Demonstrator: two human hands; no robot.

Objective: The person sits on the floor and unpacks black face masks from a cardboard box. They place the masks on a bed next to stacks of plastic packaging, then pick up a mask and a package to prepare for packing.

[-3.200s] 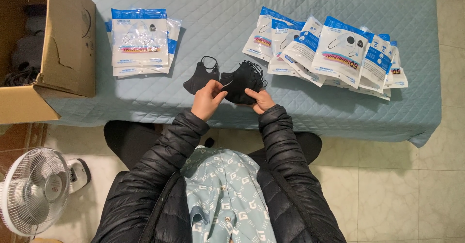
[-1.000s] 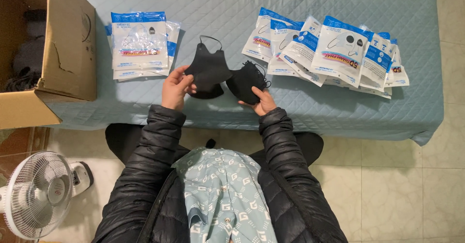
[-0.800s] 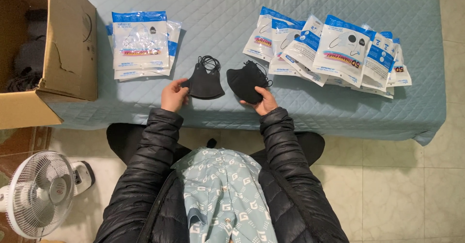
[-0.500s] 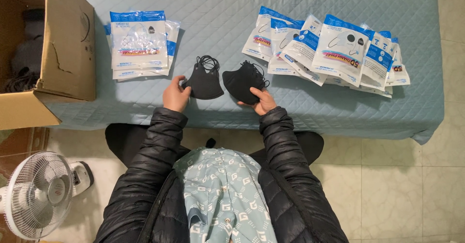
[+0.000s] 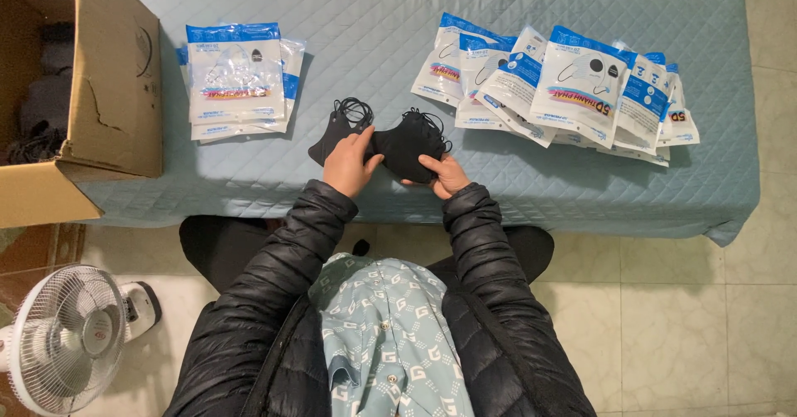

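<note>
As we look down from the head camera, the only view we have, our left hand [image 5: 350, 164] rests on a black face mask [image 5: 334, 134] that lies flat on the quilted blue cover [image 5: 374, 18] of the table. Its fingers are spread fairly wide and press down on the mask's right part; we cannot tell whether any of them pinch the cloth. Our right hand [image 5: 446, 174] holds a second black mask [image 5: 407, 141], thumb on top and fingers curled narrowly under its lower edge.

The two masks nearly touch at the middle, between our hands, so each hand has its own mask directly ahead of the fingertips, away from our body. The left mask's long axis runs slantwise, from lower left up toward its coiled ear loops [image 5: 353, 108] at the far end. The right mask lies more across us, its loops bunched at the upper right. The left hand is nearer the left mask, the right hand nearer the right one; neither needs to cross over.

To the left of the masks sits a neat stack of clear packets with blue tops [image 5: 237, 76], well apart from our fingers. To the right, a fanned heap of filled packets [image 5: 573, 85] begins just beside the right mask. A cardboard box [image 5: 108, 93] stands at the table's left end, and a white fan [image 5: 66, 338] is on the floor below.
</note>
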